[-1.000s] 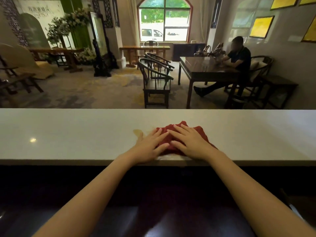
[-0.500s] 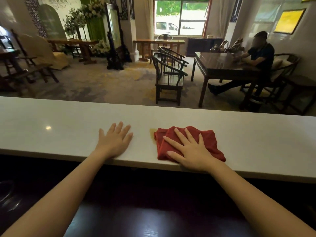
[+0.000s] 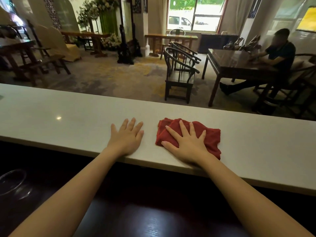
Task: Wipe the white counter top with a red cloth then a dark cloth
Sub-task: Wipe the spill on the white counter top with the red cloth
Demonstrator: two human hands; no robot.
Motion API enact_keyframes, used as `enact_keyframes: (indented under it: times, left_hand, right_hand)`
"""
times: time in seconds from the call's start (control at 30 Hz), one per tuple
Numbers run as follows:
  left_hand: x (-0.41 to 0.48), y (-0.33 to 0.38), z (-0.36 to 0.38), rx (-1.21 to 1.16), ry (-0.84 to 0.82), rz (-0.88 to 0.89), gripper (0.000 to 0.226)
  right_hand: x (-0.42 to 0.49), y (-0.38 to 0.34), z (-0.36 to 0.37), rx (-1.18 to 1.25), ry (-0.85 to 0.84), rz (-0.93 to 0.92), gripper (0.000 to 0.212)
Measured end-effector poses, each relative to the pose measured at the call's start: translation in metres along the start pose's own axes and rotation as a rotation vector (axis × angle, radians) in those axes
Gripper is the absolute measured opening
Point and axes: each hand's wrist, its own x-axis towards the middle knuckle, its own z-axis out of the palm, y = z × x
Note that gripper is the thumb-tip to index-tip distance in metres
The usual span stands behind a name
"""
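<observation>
A crumpled red cloth (image 3: 212, 137) lies on the long white counter top (image 3: 68, 115), close to its near edge. My right hand (image 3: 186, 142) presses flat on the cloth with fingers spread. My left hand (image 3: 127, 136) rests flat on the bare counter a short way left of the cloth, fingers apart, holding nothing. No dark cloth is in view.
Below the counter runs a dark lower surface (image 3: 153, 219) with a clear glass bowl (image 3: 12, 183) at the left. Beyond the counter is a room with wooden chairs (image 3: 179, 72) and a dark table (image 3: 239, 64) where a person (image 3: 277, 53) sits.
My left hand came off the red cloth and moved left onto the bare counter. The yellowish spot seen left of the cloth earlier is no longer visible. My right hand stays on the cloth.
</observation>
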Motion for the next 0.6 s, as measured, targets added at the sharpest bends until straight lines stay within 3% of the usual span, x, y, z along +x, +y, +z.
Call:
enact_keyframes:
  times: [0.6]
  left_hand:
    - [-0.004,0.003,-0.004,-0.009,-0.017,0.008,0.053]
  right_hand:
    - [0.060,-0.037,-0.007,0.017,0.058,0.221,0.063]
